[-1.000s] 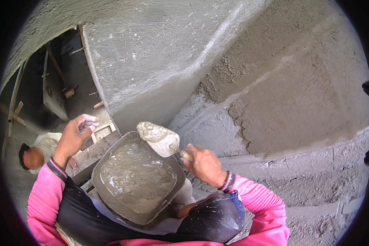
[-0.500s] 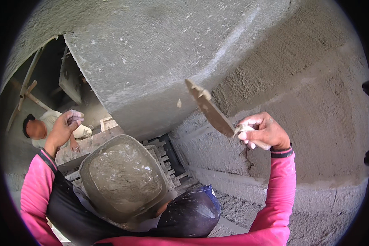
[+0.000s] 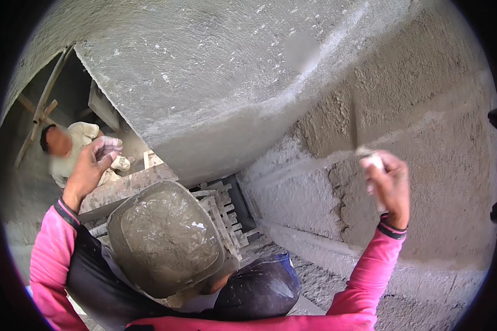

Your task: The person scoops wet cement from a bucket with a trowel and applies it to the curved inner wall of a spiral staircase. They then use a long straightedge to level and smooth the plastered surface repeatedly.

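My right hand (image 3: 389,185), raised before the plastered wall on the right, is closed round the pale handle of a trowel (image 3: 364,151). The blade points up, nearly edge-on and blurred by motion; whether it touches the wall I cannot tell. Rough wet mortar (image 3: 328,124) covers the wall behind the blade. My left hand (image 3: 94,165) is lifted at the left, fingers loosely bent and apart from the thumb, holding nothing. Between my knees stands a tub (image 3: 114,231) with wet grey mortar (image 3: 168,237) in it.
A smooth grey plastered surface (image 3: 204,94) spans the top. At the left, beyond an opening, a co-worker (image 3: 72,146) sits near wooden poles (image 3: 44,105). Beside the tub are a ledge (image 3: 130,185) and slatted pieces (image 3: 223,212). My dark-clad knee (image 3: 259,287) is right of the tub.
My right hand has moved right, and the trowel has swung from slanting left to upright and edge-on. A mortar bit seen in the air no longer shows. My left hand stays raised.
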The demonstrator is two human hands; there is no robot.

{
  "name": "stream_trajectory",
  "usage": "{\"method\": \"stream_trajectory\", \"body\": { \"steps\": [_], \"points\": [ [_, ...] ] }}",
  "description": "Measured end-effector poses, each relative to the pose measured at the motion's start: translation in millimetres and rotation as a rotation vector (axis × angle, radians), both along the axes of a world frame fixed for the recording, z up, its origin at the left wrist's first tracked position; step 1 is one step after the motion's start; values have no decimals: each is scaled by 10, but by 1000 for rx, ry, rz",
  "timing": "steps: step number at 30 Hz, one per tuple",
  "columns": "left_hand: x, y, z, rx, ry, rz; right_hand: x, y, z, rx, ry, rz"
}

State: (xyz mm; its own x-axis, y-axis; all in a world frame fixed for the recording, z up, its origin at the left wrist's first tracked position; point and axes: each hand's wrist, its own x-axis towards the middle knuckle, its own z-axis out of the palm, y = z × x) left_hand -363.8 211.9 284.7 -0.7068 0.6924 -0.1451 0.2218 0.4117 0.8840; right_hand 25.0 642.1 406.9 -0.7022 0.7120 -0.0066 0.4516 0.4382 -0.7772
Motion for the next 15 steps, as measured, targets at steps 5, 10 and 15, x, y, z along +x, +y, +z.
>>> {"method": "stream_trajectory", "body": {
  "steps": [5,10,15],
  "points": [
    [5,-138,466,-13,174,40,-666,-864,-569,-30,-323,883],
    [105,-957,823,212,320,206,-1194,-1820,-1097,140,-498,1205],
    [349,-2228,1181,206,532,488,-1393,-2302,-1552,53,-475,1498]
  ]
}}
